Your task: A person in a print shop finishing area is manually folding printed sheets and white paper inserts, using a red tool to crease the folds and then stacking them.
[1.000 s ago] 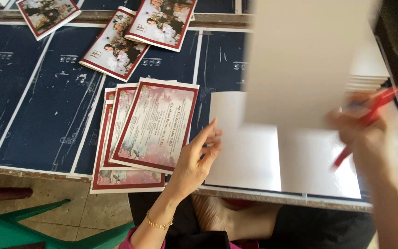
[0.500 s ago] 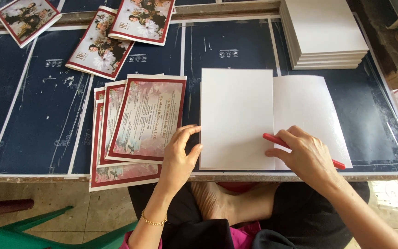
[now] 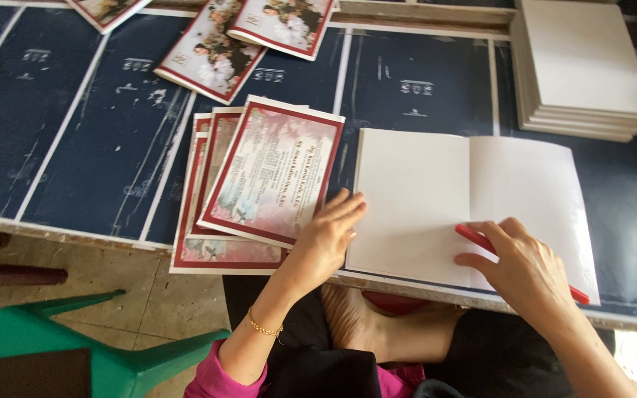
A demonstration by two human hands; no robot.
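Both hands are sitting much as half a second ago. Nearest, the right hand [image 3: 528,273] is gripping a red pen [image 3: 481,239] on the open white folder [image 3: 470,203]; the left hand [image 3: 326,239], relaxed and holding nothing, is pressing its left edge. Left of the folder, printed cards [image 3: 270,177] are waiting uninserted; beyond it, blank folders [image 3: 584,70] are stacked.

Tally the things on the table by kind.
Red-bordered card stack: 1
Loose photo cards: 3
Open white folder: 1
White stack: 1
Red pen: 1, under the right hand
Total: 7
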